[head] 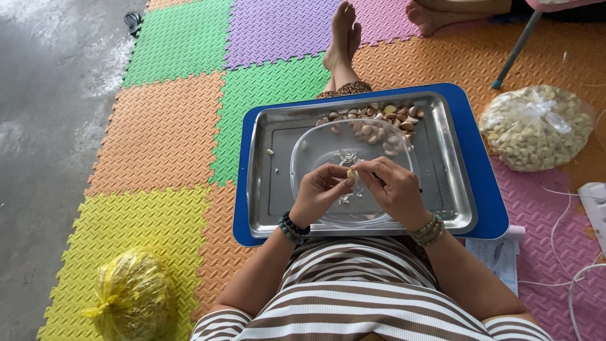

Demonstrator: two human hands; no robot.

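A small pale nut (pixel 351 174) sits pinched between the fingertips of both hands, right where they meet. The left hand (pixel 320 189) curls around it from one side, thumb and forefinger pressed together on it. The right hand (pixel 392 188) closes on it from the other side, fingers bent in and pinching the same piece; a thin dark tool may lie under its fingers, but that is too small to tell. Both wrists wear bead bracelets.

Directly beneath the hands is a clear plastic bowl (pixel 306 165), with a few light shell scraps (pixel 341 156) lying in it just beyond the fingertips. The bowl rests in a shiny metal tray (pixel 271 189), and the tray lies on a blue tray (pixel 242 208) that shows as a border all round it. Past the hands, at the far side of the metal tray, is a heap of brown and cream nuts (pixel 385 115), partly seen through the bowl's wall. A few single bits lie on the tray beyond the left hand.

All this rests over the person's lap, above a striped shirt (pixel 353 290). Well off beyond the right hand lies a tied clear bag of pale nuts (pixel 536 129). Near the left elbow sits a knotted yellow bag (pixel 132 297). Coloured foam mats (pixel 164 126) cover the floor.
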